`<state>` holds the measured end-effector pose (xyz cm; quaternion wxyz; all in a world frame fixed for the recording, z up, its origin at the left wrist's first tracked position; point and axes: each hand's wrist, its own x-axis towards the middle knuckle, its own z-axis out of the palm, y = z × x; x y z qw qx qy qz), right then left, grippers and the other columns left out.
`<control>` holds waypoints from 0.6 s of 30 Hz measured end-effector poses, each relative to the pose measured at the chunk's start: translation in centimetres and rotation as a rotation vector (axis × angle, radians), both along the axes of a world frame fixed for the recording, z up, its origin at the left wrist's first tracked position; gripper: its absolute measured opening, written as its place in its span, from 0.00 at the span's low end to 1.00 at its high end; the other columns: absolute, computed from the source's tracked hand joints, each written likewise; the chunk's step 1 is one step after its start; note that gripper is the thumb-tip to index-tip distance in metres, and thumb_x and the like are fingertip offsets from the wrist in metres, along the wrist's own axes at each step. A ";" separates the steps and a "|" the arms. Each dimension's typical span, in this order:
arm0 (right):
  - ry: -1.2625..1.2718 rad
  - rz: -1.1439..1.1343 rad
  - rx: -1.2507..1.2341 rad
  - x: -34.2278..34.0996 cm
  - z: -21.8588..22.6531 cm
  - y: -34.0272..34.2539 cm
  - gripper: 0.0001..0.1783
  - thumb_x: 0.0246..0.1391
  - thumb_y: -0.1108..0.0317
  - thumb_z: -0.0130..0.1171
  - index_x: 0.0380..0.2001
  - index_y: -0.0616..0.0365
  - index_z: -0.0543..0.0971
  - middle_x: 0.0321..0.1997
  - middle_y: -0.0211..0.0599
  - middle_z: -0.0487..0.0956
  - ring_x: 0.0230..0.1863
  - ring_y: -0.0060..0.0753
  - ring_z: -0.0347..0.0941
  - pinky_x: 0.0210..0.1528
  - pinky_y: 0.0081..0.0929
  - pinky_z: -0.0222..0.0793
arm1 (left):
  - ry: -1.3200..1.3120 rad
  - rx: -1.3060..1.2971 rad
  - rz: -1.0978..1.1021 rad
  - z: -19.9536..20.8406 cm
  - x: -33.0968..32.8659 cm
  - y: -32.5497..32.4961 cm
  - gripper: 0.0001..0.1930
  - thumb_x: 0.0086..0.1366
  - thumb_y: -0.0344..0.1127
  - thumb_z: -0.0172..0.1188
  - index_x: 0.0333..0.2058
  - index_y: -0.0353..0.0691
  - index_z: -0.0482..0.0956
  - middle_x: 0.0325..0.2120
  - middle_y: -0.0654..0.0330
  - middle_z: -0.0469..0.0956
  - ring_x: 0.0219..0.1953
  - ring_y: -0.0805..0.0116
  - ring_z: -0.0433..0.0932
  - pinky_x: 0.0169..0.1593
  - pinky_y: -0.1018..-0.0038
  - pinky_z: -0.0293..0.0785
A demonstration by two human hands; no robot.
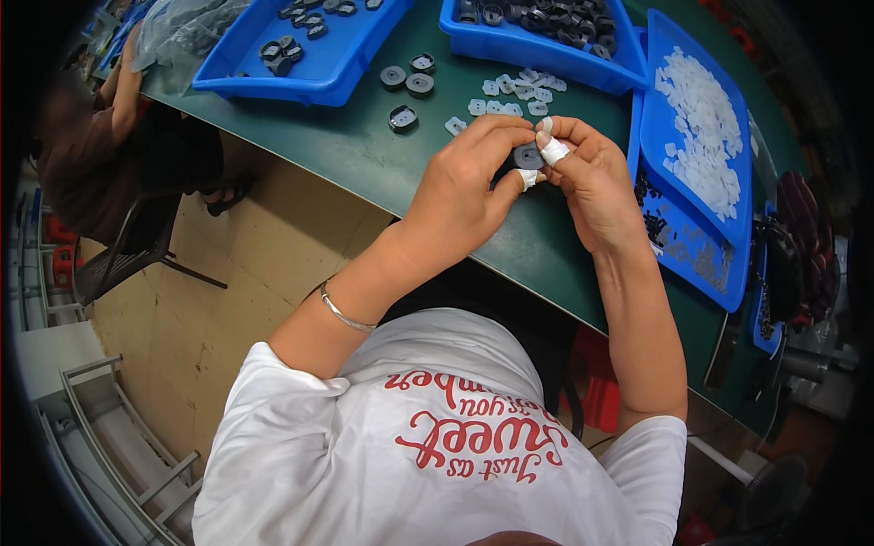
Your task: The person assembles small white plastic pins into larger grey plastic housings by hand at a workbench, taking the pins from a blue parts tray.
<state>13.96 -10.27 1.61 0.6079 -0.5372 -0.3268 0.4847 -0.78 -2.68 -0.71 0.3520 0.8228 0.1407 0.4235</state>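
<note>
Between both hands, above the green table's (355,155) near edge, is a small round dark grey part (527,157). My left hand (469,177) pinches it from the left, with white tape on the thumb. My right hand (587,173) closes on it from the right; white tape wraps its thumb and a fingertip. Whether the right fingers hold a second small piece is hidden. Just beyond the hands lie several small translucent white plastic pieces (523,88). To their left, a few round dark parts (420,85) rest on the table.
A blue tray (341,91) with round parts stands far left, and a blue bin (546,56) full of dark parts stands behind the hands. At right, a blue tray (654,118) of white pieces overlaps another holding small dark bits. A seated person (91,155) is at far left.
</note>
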 end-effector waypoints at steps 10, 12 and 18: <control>-0.189 -0.030 0.003 -1.1 0.5 0.2 0.12 0.54 0.77 0.54 0.43 0.69 0.72 0.37 0.40 0.79 0.38 0.26 0.76 0.42 0.23 0.72 | 0.167 0.353 0.050 1.6 -1.9 2.3 0.16 0.50 0.26 0.64 0.40 0.33 0.77 0.41 0.54 0.77 0.44 0.53 0.73 0.48 0.64 0.70; -0.212 -0.092 0.056 -0.6 0.3 0.3 0.12 0.55 0.76 0.55 0.43 0.69 0.73 0.37 0.41 0.79 0.38 0.26 0.76 0.41 0.24 0.73 | 0.177 0.442 0.161 2.1 -2.0 5.2 0.15 0.51 0.28 0.64 0.40 0.34 0.77 0.42 0.53 0.77 0.46 0.52 0.72 0.50 0.64 0.69; -1.486 -0.372 0.069 1.2 -0.5 0.4 0.14 0.51 0.81 0.52 0.43 0.68 0.75 0.40 0.46 0.76 0.42 0.44 0.73 0.46 0.34 0.69 | 0.403 0.485 0.360 1.1 -0.6 11.4 0.15 0.57 0.30 0.59 0.43 0.31 0.77 0.44 0.50 0.76 0.49 0.52 0.72 0.54 0.64 0.68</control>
